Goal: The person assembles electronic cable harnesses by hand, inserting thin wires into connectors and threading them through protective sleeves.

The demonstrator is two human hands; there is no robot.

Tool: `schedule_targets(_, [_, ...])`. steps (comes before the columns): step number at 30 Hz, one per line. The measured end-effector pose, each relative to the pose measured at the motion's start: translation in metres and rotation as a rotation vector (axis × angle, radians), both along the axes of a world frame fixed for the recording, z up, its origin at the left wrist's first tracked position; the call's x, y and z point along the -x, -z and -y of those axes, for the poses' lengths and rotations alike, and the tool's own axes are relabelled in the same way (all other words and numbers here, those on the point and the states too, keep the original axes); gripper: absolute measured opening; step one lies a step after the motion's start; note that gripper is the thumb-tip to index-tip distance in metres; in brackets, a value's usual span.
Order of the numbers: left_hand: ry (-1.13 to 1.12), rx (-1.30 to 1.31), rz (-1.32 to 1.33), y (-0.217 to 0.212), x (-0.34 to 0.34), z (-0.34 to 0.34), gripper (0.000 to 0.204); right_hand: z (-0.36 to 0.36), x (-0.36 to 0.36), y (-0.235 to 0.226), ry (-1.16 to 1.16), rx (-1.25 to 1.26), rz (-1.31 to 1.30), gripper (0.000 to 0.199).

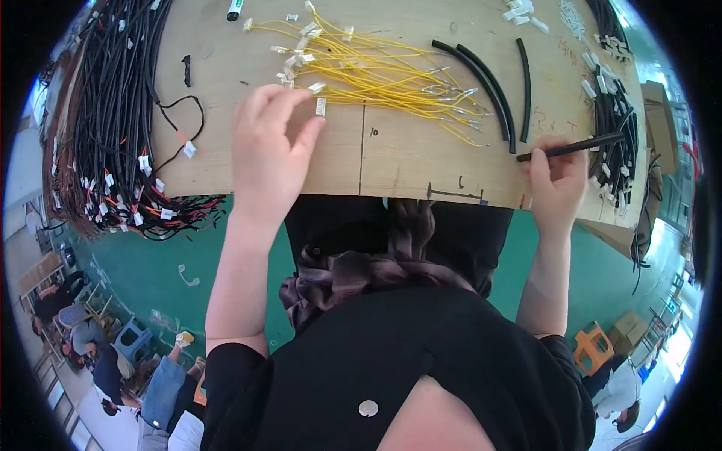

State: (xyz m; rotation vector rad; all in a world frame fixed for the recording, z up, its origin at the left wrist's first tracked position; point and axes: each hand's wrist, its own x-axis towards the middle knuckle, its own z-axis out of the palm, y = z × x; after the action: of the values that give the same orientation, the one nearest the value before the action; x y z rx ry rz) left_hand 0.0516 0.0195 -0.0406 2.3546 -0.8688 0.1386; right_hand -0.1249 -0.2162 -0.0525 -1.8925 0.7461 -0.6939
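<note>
My left hand (272, 146) is over the wooden table with thumb and fingers apart. A small white connector housing (321, 107) sits in the gap near the thumb and index fingertips; I cannot tell whether they touch it. Just beyond lies a bundle of yellow wires (368, 71), with white connectors on the left ends and bare metal terminals on the right. At the right, my right hand (558, 180) grips a short black tube (583, 145) between thumb and fingers, slanting up to the right. Beyond it several black tubes (524, 90) lie on the table.
Black wire harnesses (113, 98) hang over the table's left edge, and more harnesses (615, 113) lie at the right edge. A marker (235, 9) and loose white connectors (519, 10) lie at the back. An orange stool (594, 347) stands on the green floor; other people sit at lower left.
</note>
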Motion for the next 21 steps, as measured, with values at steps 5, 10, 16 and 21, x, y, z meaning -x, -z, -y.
schedule_targets(5, [0.085, -0.026, 0.052, 0.007, 0.001, 0.005, 0.022, -0.017, -0.001, -0.008, 0.048, -0.17, 0.018, 0.006])
schedule_targets(10, [0.203, 0.007, 0.117, 0.01, -0.002, 0.016, 0.019, -0.056, -0.019, -0.012, -0.327, -0.582, 0.008, 0.028])
schedule_targets(16, [0.222, -0.014, 0.102, 0.008, -0.002, 0.026, 0.014, -0.072, -0.062, -0.012, -0.52, -0.428, -0.215, 0.023])
schedule_targets(21, [0.31, -0.037, 0.278, 0.01, -0.005, 0.027, 0.014, -0.067, -0.083, -0.008, -0.542, -0.328, -0.225, 0.023])
